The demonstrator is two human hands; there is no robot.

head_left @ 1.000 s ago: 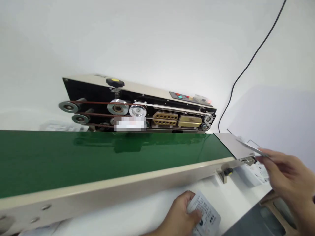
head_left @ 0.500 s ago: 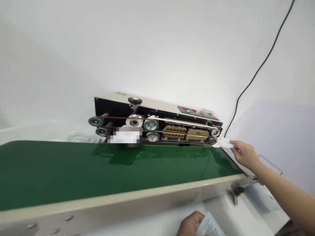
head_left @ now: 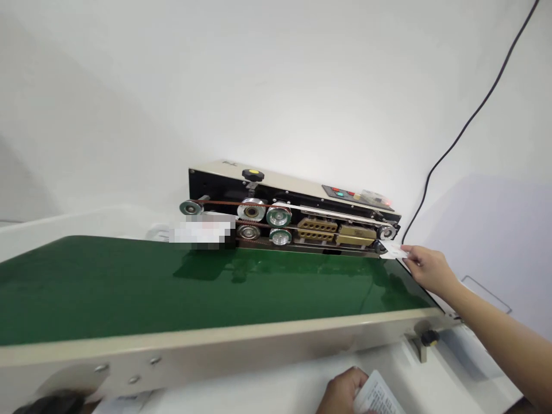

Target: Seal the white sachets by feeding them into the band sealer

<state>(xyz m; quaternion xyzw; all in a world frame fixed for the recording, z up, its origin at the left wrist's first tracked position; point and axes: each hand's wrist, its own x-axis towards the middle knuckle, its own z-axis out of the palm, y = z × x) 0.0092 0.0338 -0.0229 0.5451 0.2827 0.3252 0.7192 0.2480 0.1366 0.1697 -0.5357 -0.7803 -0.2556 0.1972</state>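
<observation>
The right hand (head_left: 431, 270) reaches in from the lower right of the frame, its fingers (head_left: 409, 256) pressed together and pinching a white printed card (head_left: 394, 249). The card sits just beside the right end of a band sealer (head_left: 293, 207), above the far corner of a green conveyor belt (head_left: 215, 287). Low at the bottom edge, the left hand (head_left: 342, 392) holds a second white printed card (head_left: 377, 394) on the near side of the conveyor; its fingers (head_left: 356, 380) seem closed on the card, though the frame cuts them off. The step in hand looks like offering the first card to the sealer's belts, and the next move seems to call for a level feed. A control panel (head_left: 356, 195) tops the sealer toward the upper right, and a black cable (head_left: 470, 126) runs down the wall beyond it
</observation>
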